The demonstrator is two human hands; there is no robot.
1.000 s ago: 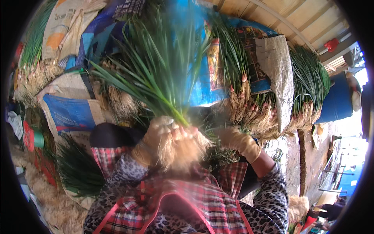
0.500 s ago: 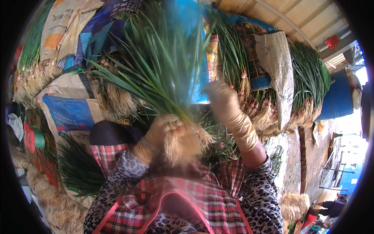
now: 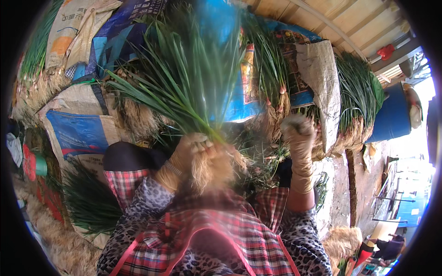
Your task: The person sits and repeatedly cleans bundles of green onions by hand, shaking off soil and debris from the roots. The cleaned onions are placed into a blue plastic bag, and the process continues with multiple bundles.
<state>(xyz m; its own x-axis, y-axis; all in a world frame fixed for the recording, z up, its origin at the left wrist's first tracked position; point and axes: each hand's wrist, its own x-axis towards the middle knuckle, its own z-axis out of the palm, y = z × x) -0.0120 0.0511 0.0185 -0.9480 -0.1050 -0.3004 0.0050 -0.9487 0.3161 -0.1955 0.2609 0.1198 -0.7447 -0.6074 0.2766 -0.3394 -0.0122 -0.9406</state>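
Observation:
My left hand (image 3: 191, 149), in a tan glove, is closed round the lower stems of a bunch of green garlic (image 3: 189, 87). Its long green leaves fan upward and away from me, while pale stringy roots (image 3: 207, 168) hang over my lap. Off to the right, my right hand (image 3: 299, 129), gloved the same way, is raised with its fingers curled in. Motion blurs it, and what it may hold is hidden. It is nearest the garlic stalks (image 3: 278, 103) lying on the pile behind it, apart from the bunch.
More green garlic (image 3: 357, 96) lies in a row at the right, partly under a pale woven sack (image 3: 322, 83). A blue barrel (image 3: 391, 112) stands beyond. Blue-and-tan sacking (image 3: 80, 131) lies left, above loose dark leaves (image 3: 90, 198). Leafy scraps (image 3: 262, 170) cover the ground between my knees.
My right hand has moved right and a little down, away from the bunch. My left hand keeps its hold on the green garlic in nearly the same place.

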